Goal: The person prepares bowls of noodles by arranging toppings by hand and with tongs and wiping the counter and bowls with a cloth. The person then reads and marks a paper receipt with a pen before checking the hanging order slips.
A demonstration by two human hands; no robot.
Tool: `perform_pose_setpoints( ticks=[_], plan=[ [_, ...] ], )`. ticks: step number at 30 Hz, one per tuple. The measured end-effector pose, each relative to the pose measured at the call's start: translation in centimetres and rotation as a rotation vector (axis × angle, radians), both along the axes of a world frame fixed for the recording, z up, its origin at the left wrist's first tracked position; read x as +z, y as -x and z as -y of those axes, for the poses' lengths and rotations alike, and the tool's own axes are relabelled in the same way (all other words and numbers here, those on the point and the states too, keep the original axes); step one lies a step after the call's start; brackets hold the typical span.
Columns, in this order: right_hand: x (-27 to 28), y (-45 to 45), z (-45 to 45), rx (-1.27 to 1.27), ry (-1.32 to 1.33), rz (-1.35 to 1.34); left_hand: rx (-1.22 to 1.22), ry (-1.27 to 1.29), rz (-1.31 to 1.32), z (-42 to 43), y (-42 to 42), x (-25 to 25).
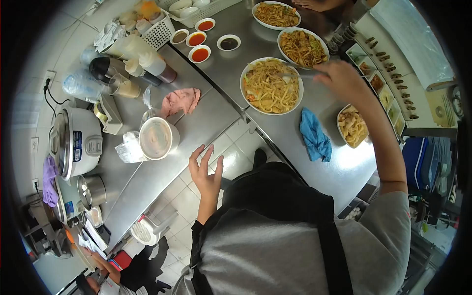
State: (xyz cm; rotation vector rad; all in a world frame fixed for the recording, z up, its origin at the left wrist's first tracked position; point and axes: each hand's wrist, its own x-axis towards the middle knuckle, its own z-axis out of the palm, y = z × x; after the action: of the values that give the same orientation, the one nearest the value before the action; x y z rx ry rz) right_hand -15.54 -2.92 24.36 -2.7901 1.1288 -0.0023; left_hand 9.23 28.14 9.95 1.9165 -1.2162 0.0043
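Observation:
My right hand is closed around metal tongs, whose ends reach over the right side of a white bowl of noodles. My left hand hangs in the air between the counters, fingers apart and nothing in them. Behind the nearest bowl stand a second noodle bowl and a third noodle bowl. On the same steel counter, a crumpled blue cloth lies nearer to me, and a container of pale yellow food pieces sits right of it.
Small sauce dishes stand beyond the counter seam. The left counter carries a pink cloth, a large lidded tub, squeeze bottles and a rice cooker. A co-worker is at lower left; another person's hand rests at the top.

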Motion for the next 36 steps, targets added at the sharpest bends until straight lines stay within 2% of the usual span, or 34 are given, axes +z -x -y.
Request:
perform_pose_setpoints(
  ticks=[3, 6, 9, 11, 19, 24, 27, 30, 33, 36],
  plan=[
    [1.2, -2.3, 1.1, 0.038, 0.003, 0.037, -0.004, -0.004, 0.01, 0.5, 0.1, 0.0],
    [-3.3, -5.3, 3.2, 0.26, 0.145, 0.128, -0.024, -0.023, 0.019, 0.9, 0.1, -0.1],
    [-6.7, -8.0, 3.9, 0.274, 0.175, -0.096, -0.02, -0.027, 0.021, 1.0, 0.1, -0.3],
    [-8.5, -7.8, 3.8, 0.357, 0.232, -0.127, 0.002, -0.028, 0.006, 0.9, 0.1, -0.9],
    [-3.6, -6.6, 6.5, 0.573, 0.232, -0.079, 0.1, -0.098, -0.016, -1.0, 0.4, -2.1],
    [-4.0, -9.8, 8.2, 0.718, 0.293, -0.152, 0.1, -0.086, -0.01, -0.2, 0.2, -1.8],
    [-6.2, -8.0, 10.8, 0.735, 0.279, -0.108, 0.115, -0.063, -0.02, 0.6, -0.2, -1.6],
    [-7.1, -5.2, 10.7, 0.491, 0.015, -0.078, 0.136, -0.061, -0.015, 0.3, -0.1, -2.1],
    [-7.2, -3.2, 9.7, 0.5, -0.063, 0.076, 0.126, -0.088, -0.002, -0.1, 0.0, -2.7],
    [-4.9, -2.8, 9.4, 0.427, 0.051, 0.09, 0.089, -0.119, 0.002, -0.6, 0.3, -2.8]
  ],
)
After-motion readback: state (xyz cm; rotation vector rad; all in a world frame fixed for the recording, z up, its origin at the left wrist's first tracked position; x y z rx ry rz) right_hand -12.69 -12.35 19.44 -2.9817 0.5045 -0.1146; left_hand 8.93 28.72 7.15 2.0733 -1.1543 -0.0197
